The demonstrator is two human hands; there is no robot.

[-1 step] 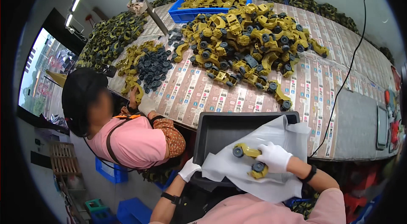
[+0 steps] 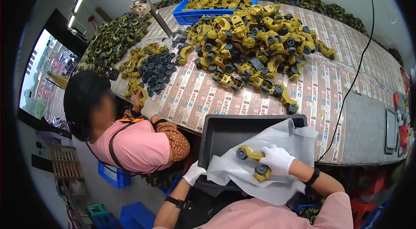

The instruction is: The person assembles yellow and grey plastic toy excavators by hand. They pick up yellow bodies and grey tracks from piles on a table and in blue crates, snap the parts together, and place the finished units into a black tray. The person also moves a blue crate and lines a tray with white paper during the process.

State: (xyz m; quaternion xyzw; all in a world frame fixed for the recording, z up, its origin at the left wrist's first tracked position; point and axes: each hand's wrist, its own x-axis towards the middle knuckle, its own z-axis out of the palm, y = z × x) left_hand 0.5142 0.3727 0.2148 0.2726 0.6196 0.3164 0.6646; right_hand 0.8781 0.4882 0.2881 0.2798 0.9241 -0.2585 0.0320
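Observation:
My left hand point(image 2: 195, 173), in a white glove, is closed on the near left corner of a dark grey plastic bin point(image 2: 203, 142). A thin white packing sheet point(image 2: 232, 170) lies partly inside the bin and drapes over its near and right sides. Above the sheet, my gloved right hand point(image 2: 278, 160) is closed on a yellow toy vehicle part with a dark wheel point(image 2: 252, 153). A second yellow piece with a wheel point(image 2: 262, 172) shows just below that hand; whether the fingers touch it, I cannot tell.
A large heap of yellow toy vehicles point(image 2: 260, 38) covers the table beyond the bin, with a blue crate point(image 2: 186, 17) behind it. Loose dark wheels point(image 2: 158, 70) lie left. A co-worker point(image 2: 134, 144) sits at my left. A black cable point(image 2: 353, 81) hangs at right.
My right hand has shifted slightly left with the toy part, and the lower wheeled piece has moved a little the same way. My left hand stays at the bin's corner.

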